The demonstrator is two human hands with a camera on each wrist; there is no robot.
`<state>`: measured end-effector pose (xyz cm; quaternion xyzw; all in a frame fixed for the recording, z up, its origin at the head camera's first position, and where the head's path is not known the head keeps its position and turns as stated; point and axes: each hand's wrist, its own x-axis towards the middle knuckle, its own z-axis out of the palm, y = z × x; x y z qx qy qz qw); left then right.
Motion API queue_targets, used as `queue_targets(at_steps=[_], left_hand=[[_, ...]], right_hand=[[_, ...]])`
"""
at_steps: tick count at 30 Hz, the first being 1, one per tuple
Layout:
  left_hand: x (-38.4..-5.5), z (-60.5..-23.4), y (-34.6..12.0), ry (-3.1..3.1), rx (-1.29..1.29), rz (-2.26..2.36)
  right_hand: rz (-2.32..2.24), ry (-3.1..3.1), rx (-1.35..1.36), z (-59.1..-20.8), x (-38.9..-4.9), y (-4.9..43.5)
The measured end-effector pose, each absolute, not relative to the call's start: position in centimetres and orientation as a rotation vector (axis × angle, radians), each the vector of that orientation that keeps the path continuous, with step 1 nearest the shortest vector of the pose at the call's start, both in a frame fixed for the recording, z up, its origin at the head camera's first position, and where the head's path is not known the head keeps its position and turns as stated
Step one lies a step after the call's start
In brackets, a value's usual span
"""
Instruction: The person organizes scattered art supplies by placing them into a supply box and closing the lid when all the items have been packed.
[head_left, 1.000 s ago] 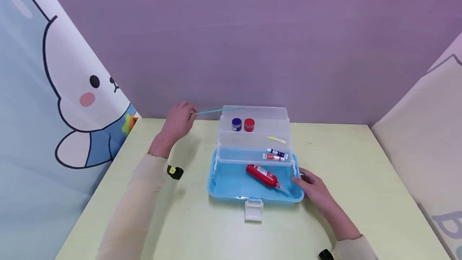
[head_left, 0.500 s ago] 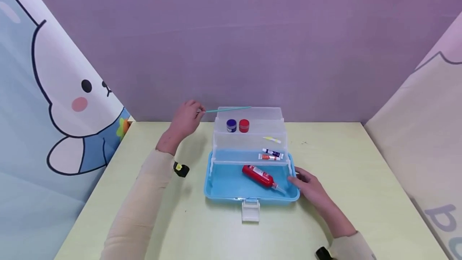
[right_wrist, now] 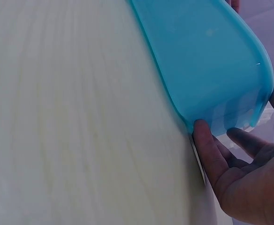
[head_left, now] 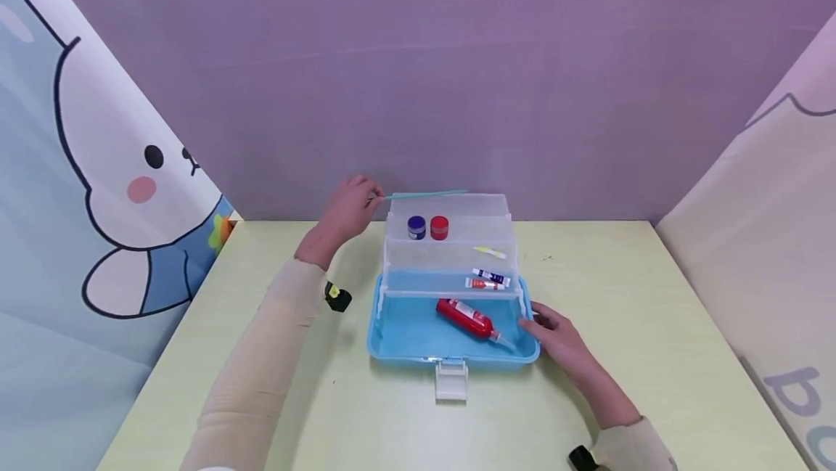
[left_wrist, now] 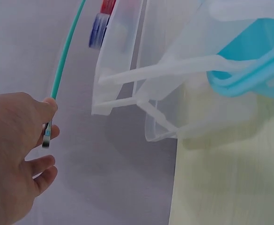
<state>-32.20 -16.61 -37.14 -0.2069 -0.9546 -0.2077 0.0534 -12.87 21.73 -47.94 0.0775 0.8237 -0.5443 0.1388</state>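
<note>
My left hand pinches a thin green paintbrush near its bristle end. In the left wrist view the brush's silver ferrule and dark bristles show below the fingertips. Its handle points right, over the top clear tray of an open storage box with a blue base. My right hand holds the box's right end, thumb over the rim; in the right wrist view its fingers lie against the outer end wall. A red squeeze bottle lies in the blue base.
A blue-lidded jar and a red jar stand on the upper clear tray. A yellow tube lies on the middle tray, with a dark blue tube and an orange tube below. A purple backdrop rises behind the table.
My left hand has moved right with the paintbrush, so the handle reaches farther across the top tray. The right hand stays at the box's end. The head view has shifted slightly.
</note>
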Motion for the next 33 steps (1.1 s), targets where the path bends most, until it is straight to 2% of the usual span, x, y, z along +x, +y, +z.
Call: queue_targets(at_steps=[17,33], left_hand=[[-33.0,-35.7,-13.6,-2.912,-0.708,-0.596],[-33.6,-35.7,-11.2,-2.945,-0.663,-0.697]], right_hand=[[-1.586,2.381,0.219,-48.0,-13.0,21.8],[-1.588,2.374,0.235,-47.9,-13.0,21.6]])
